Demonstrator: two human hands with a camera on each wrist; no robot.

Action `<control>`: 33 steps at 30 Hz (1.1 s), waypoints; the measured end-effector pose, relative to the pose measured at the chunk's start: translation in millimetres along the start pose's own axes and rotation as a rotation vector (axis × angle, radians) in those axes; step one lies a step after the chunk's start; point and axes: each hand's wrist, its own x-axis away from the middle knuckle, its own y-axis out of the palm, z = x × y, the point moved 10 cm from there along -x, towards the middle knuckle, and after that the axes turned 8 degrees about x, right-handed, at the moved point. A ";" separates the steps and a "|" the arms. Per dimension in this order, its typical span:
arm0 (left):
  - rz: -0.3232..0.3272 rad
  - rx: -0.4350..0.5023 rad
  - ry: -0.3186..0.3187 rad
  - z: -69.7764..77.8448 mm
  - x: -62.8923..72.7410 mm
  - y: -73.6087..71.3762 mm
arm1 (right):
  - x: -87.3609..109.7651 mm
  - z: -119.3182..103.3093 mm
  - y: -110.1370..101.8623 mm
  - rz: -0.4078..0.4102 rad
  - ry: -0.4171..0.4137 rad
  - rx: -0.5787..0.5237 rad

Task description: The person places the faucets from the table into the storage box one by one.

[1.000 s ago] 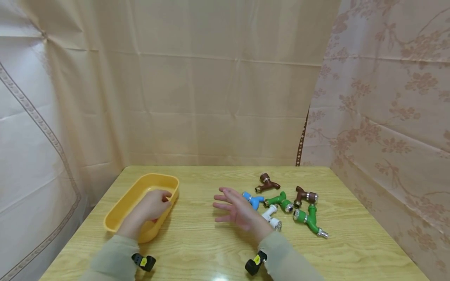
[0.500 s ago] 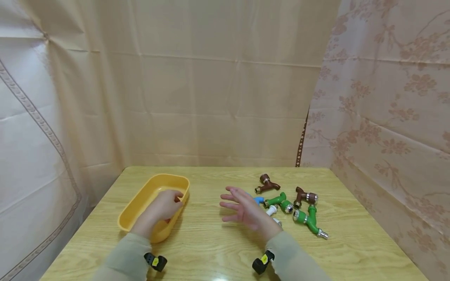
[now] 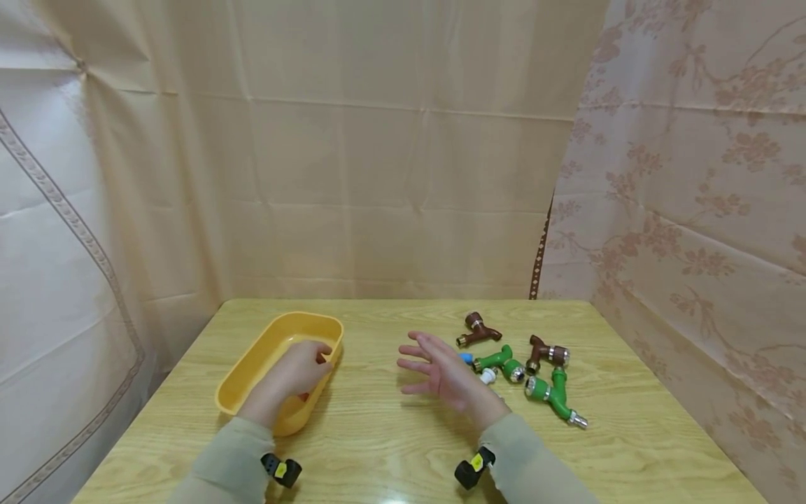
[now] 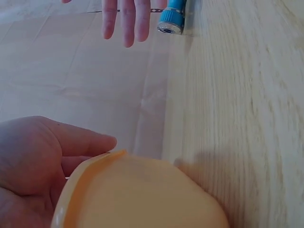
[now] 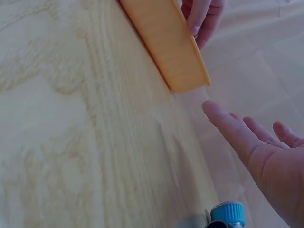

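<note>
A yellow plastic basin (image 3: 236, 385) lies on the left of the table. My left hand (image 3: 301, 371) reaches into it and holds its right-hand wall at the rim, a fingertip lapping over the edge in the right wrist view. Beneath that hand shows a small reddish patch. My right hand (image 3: 443, 374) hovers mid-table, fingers spread and holding nothing, palm facing the basin. Just behind it are a blue faucet (image 3: 467, 358) and a white faucet (image 3: 488, 376), both largely hidden by the hand. The blue one also shows in the left wrist view.
Further right lie a green faucet (image 3: 497, 359), a brown faucet (image 3: 481, 332), a second brown faucet (image 3: 548, 353) and a larger green faucet (image 3: 554, 399). Curtains (image 3: 390, 175) hang behind the wooden table (image 3: 378, 448) and at both sides.
The basin has slid right along with my left hand, mostly in the first half second. My right hand has drifted slightly right, covering more of the blue and white faucets.
</note>
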 end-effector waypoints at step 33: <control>0.156 -0.114 0.092 -10.5 -9.0 -108.3 | -30.7 -34.6 45.8 0.003 -0.103 -0.019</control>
